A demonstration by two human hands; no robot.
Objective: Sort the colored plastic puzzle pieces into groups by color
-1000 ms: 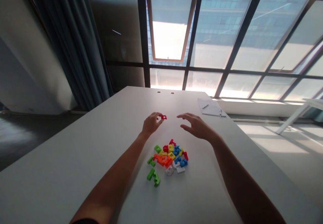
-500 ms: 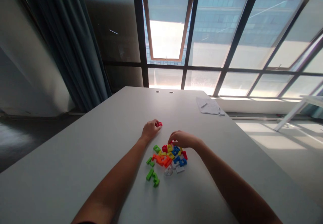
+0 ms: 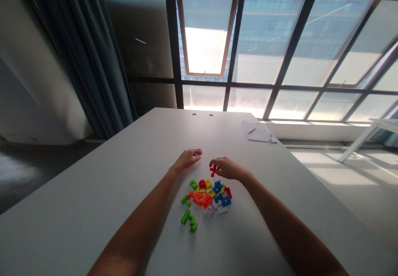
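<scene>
My left hand (image 3: pixel 187 160) rests on the pale grey table (image 3: pixel 118 176), its fingertips pinching a small red plastic piece (image 3: pixel 199 152). My right hand (image 3: pixel 228 168) is just above the heap, and its fingertips grip a second red piece (image 3: pixel 213 170). The heap of chunky notched plastic pieces (image 3: pixel 207 195) lies just below both hands. It mixes red, yellow, blue, orange, green and white shapes. Several green pieces (image 3: pixel 186 216) lie apart at its lower left, and a clear piece (image 3: pixel 208 212) sits at its near edge.
Papers with a pen (image 3: pixel 259 131) lie at the table's far right corner. Two small holes (image 3: pixel 202 114) mark the far edge. The table's left and right edges drop to the floor, and a white table leg (image 3: pixel 357 147) stands at right.
My right hand has lifted slightly off the heap, and a red piece now shows at its fingertips. My left hand has barely moved, and the camera has shifted very little.
</scene>
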